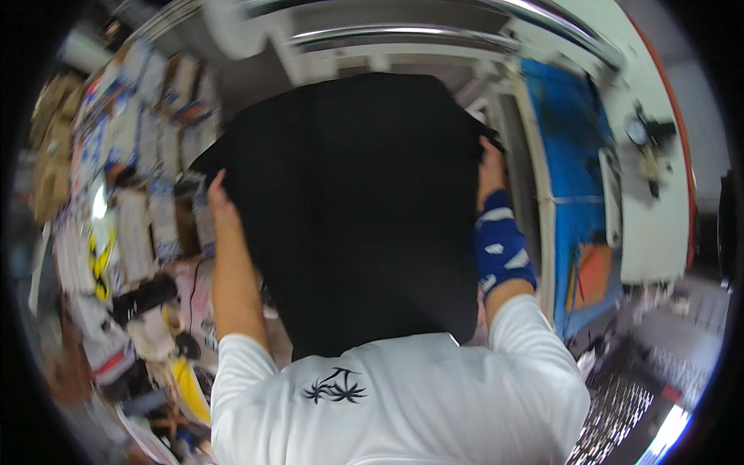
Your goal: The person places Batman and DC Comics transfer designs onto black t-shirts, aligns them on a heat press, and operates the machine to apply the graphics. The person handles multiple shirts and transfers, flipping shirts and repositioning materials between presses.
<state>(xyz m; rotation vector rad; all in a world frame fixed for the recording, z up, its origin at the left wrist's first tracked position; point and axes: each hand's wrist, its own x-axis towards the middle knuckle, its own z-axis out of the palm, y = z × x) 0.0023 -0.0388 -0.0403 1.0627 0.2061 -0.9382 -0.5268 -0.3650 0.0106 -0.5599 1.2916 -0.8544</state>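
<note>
The black cloth panel (pixel 372 209), spread upright in front of the person's white T-shirt (pixel 403 403), is probably light, soft and floppy, hardly fragile; its side edges near the upper corners seem the surest hold. There the left hand (pixel 221 200) and right hand (pixel 490 169) each have fingers grasping 1 edge. Counted: 1 panel, 2 hands, 1 blue-and-white forearm sleeve (pixel 502 248), 1 round gauge (pixel 637 130), 2 chrome rails (pixel 407 32); the stacks (pixel 132 147) are too blurred to count.

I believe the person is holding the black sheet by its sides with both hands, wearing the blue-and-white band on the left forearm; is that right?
Not quite: the head view shows the blue-and-white band worn on the right, not the left. The left hand and right hand do hold the black sheet by its sides.
</note>
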